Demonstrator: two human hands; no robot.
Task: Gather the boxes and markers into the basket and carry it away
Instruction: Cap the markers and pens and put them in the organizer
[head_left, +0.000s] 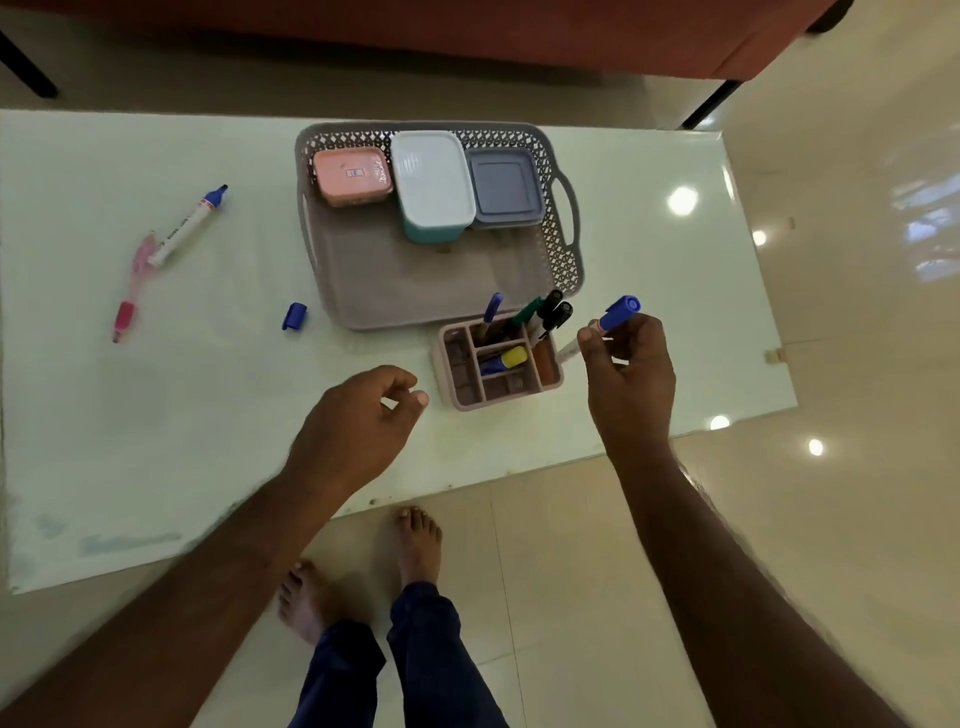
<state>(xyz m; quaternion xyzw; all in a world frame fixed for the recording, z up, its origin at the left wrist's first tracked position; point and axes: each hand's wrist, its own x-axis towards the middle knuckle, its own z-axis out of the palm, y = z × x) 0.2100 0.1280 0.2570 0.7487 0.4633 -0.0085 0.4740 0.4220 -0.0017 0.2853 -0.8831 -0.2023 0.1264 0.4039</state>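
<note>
A grey lattice basket (363, 280) sits on the white table and holds three lidded boxes along its far side: a pink box (352, 175), a white-lidded teal box (432, 184) and a grey box (503, 187). In front of the basket stands a pink pen holder (467, 397) with several markers in it. My right hand (626, 364) pinches a blue-capped marker (618, 312) just right of the holder. My left hand (358, 415) hovers left of the holder, fingers loosely curled, holding nothing. A blue-tipped white marker (189, 226), a pink pen (130, 291) and a loose blue cap (295, 316) lie on the table's left part.
The white table (156, 415) ends close to my bare feet (415, 545) on the glossy tiled floor. A red-brown sofa (467, 36) with black legs stands beyond the table's far edge.
</note>
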